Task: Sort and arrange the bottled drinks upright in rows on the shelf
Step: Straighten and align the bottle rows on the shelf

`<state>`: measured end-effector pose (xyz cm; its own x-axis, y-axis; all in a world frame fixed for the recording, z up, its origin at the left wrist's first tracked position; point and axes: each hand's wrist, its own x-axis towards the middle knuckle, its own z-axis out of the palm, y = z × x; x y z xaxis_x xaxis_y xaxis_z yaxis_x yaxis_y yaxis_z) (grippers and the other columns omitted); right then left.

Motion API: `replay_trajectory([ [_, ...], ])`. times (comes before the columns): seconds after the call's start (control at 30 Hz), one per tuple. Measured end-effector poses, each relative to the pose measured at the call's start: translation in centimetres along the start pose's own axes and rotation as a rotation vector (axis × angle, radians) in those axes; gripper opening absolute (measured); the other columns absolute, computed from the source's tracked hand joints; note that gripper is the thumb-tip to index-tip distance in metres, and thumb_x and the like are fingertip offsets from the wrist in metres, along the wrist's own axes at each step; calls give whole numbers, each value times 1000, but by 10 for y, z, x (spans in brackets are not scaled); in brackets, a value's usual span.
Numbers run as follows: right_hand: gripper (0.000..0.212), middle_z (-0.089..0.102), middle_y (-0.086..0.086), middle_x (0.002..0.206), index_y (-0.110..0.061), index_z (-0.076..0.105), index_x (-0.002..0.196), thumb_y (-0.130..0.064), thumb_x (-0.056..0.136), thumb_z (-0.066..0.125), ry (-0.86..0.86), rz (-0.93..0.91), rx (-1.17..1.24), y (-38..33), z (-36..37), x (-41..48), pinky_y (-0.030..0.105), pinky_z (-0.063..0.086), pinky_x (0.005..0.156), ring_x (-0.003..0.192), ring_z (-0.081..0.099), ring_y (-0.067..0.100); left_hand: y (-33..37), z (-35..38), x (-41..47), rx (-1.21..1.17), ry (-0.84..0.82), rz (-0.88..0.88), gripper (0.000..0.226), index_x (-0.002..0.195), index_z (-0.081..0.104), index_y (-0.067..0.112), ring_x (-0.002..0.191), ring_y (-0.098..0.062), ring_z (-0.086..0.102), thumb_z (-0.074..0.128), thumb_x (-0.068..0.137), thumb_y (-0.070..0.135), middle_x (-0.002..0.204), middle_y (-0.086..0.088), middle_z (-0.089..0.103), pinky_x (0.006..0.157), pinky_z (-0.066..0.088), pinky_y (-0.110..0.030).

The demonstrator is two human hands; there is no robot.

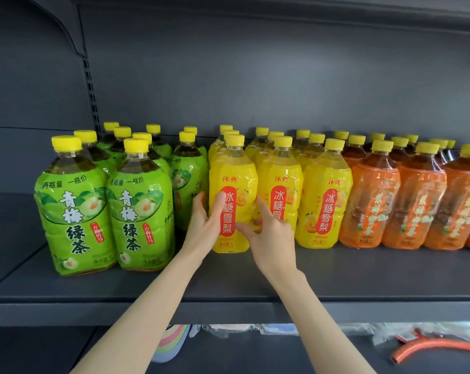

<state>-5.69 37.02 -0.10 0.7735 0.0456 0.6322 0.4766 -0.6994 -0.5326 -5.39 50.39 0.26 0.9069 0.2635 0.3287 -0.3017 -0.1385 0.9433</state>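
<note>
Upright bottles with yellow caps fill the dark shelf [336, 276] in rows. Green-label bottles [74, 209] stand at the left, yellow-label ones [325, 206] in the middle, orange-label ones [374, 203] at the right. Both my hands are on the front yellow bottle [235, 174] of the leftmost yellow row. My left hand [205, 225] wraps its left side, thumb across the label. My right hand [269, 236] presses its lower right side with curled fingers, between it and the neighbouring yellow bottle [281, 179].
Two green bottles at the front left stand nearer the shelf edge than the other rows. A slotted upright [90, 85] runs up the back wall at left. Below the shelf lie packaged goods [228, 330], pastel plastic items [171, 344] and an orange hose piece [431, 346].
</note>
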Motion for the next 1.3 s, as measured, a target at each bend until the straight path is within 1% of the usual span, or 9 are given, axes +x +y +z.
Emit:
replay_trajectory([
  [0.13,70,68,4,98,-17,31,149,-44,91,61,-41,6,-46,-5,4,3,29,51,76,82,64,18,5,0,14,24,-73,-38,87,148,20,29,107,-10,51,29,74,72,139,0,47,71,43,-15],
  [0.27,68,66,4,104,-14,31,145,-37,90,64,-71,47,96,-11,13,4,21,49,71,77,59,10,5,-5,21,53,-87,-32,83,146,25,30,105,-7,51,26,75,73,136,2,49,70,41,-13],
  [0.4,67,55,2,131,-15,27,140,-33,89,66,-171,145,318,-13,27,6,10,46,69,107,61,14,1,-11,25,57,-72,-24,84,143,30,27,94,2,53,28,74,75,125,6,52,67,42,-12],
  [0.47,75,48,1,140,-15,23,144,-34,88,68,-245,197,432,-12,31,13,16,48,84,122,54,18,2,-14,27,56,-61,-42,86,142,30,26,90,7,50,27,72,76,120,9,50,65,40,-11],
  [0.57,88,43,-1,145,-20,15,151,-33,85,72,-356,242,585,-10,34,26,38,45,105,130,46,19,0,-14,28,54,-51,-57,87,144,27,28,87,9,47,25,72,76,117,12,47,64,38,-11],
  [0.83,79,52,-21,116,-31,25,145,-30,83,74,-484,265,754,-1,38,38,15,50,74,102,54,-1,3,-14,31,15,-47,-93,91,145,29,33,84,13,44,22,67,80,114,15,46,63,36,-12],
  [0.97,81,53,-13,124,-28,24,147,-28,82,74,-533,282,781,1,38,42,27,51,90,111,55,8,2,-15,29,15,-39,-75,85,144,29,33,86,11,47,24,71,77,115,15,48,64,39,-12],
  [1.1,76,54,-23,112,-30,29,143,-30,82,74,-549,275,771,6,39,43,17,50,75,100,56,-1,1,-15,28,27,-37,-64,86,144,28,30,88,9,48,25,71,76,118,12,47,64,39,-12],
  [1.3,75,54,-22,112,-29,29,143,-30,82,74,-555,268,769,3,43,44,18,51,78,100,56,-2,0,-16,31,10,32,-88,92,143,30,30,88,3,50,27,66,80,118,10,48,63,40,-16],
])
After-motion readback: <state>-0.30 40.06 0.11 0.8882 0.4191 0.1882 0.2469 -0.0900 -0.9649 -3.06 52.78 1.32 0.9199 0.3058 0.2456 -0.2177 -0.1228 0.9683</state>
